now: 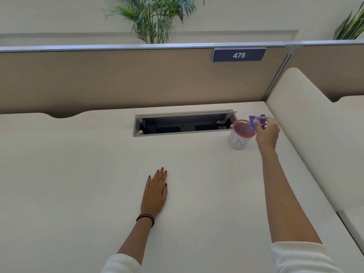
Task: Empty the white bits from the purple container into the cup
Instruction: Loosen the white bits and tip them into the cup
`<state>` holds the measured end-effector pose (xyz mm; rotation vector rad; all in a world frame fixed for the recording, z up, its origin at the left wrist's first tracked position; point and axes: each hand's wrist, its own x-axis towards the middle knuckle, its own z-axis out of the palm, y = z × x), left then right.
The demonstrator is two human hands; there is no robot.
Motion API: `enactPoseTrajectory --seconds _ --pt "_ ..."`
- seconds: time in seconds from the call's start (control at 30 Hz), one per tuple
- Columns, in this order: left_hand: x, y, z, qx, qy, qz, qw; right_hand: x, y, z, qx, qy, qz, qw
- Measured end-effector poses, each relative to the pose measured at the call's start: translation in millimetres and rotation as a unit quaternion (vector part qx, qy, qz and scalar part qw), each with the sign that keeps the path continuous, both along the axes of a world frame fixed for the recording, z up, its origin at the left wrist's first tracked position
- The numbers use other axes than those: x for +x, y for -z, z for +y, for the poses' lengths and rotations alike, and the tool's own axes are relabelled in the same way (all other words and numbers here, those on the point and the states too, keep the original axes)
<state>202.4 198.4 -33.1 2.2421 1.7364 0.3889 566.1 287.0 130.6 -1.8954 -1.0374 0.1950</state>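
White ribbed sleeves at the bottom edge are nearest to the camera, and from them two bare forearms reach forward over the pale desk [78, 174]. The purple container [256, 121] is held in the air by the right hand [266, 133], just above the right side of the rim of the cup [241, 134], which stands on the desk near the right end of the open cable tray [185, 123]. The fingers of the right hand are closed on the container and pinch it from the right. It looks like a small flat box, tilted so that one corner hangs down toward the mouth of the cup; I judge that its long axis runs from upper right to lower left, and that its opening faces down into the cup, but the picture is too small to be sure of this. No white bits are visible, neither falling nor inside the cup, whose inside looks red and meshed, so I cannot tell how much is already poured. My judgement is that the pouring step is in progress or close to its end, and what is left is to make sure that the container is empty. The left hand [155, 192] lies flat on the desk, palm down, fingers together, holding nothing, well apart from the cup. A black band sits on its wrist. Behind the desk stands a tan partition with a blue sign [238, 55] reading 475, and a palm plant [151, 18] rises behind it.
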Motion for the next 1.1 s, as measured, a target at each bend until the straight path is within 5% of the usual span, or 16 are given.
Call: enactPoseTrajectory --seconds 0.13,0.23,0.43,0.63,1.1 --pt "0 0 0 0.003 -0.002 0.001 1.0 -5 9 -4 -0.114 -0.116 -0.15 0.975" --pt "0 0 0 0.001 -0.002 -0.003 1.0 -2 12 -5 -0.098 -0.112 -0.159 0.976" --pt "0 -2 0 0.001 -0.002 -0.002 1.0 3 10 -5 0.023 0.01 0.065 0.998" --pt "0 -2 -3 0.001 -0.003 0.008 1.0 7 15 -5 0.091 0.048 0.339 0.935" --pt "-9 -1 -25 0.006 -0.023 -0.01 1.0 -5 11 -24 0.115 0.041 0.464 0.877"
